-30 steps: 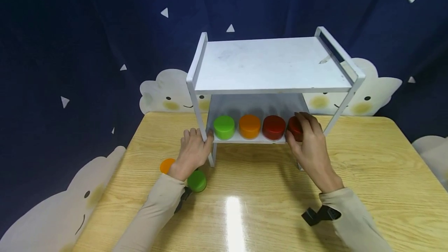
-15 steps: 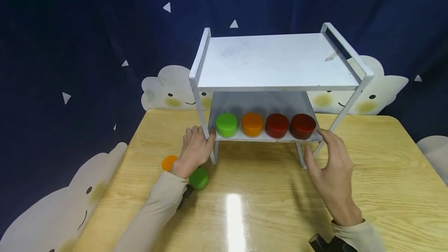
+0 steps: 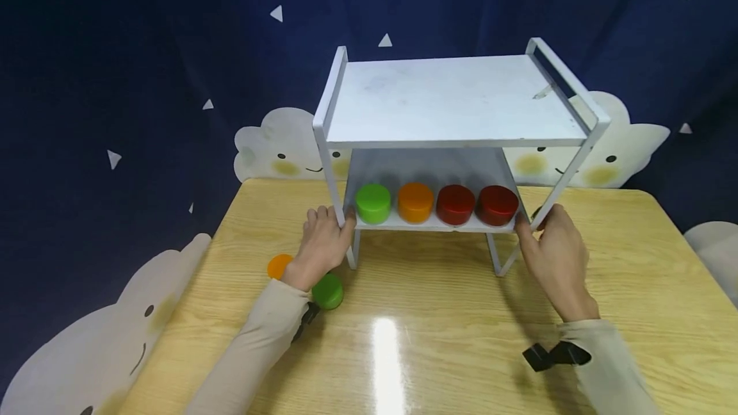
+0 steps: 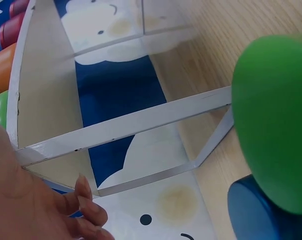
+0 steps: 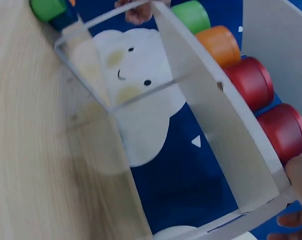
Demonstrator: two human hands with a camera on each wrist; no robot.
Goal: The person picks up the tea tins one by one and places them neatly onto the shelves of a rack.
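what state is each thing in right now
shelf, upright
left hand, gripping shelf
right hand, gripping shelf
shelved green cylinder, upright
shelved orange cylinder, upright
left red cylinder, upright
right red cylinder, upright
loose green cylinder, on table
loose orange cylinder, partly hidden
blue cylinder, partly hidden

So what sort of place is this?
Perhaps an indoor recording corner: a navy, cloud-patterned backdrop hangs behind a wooden table bearing a white rack, and the person wears a black wrist device.

A place decorated in a childlike manner is shown: the wooden surface point(image 3: 438, 351) is bordered by dark blue cloth point(image 3: 173, 31) with smiling clouds point(image 3: 277, 134) and white triangles point(image 3: 385, 40); the exact kind of room cannot be told.
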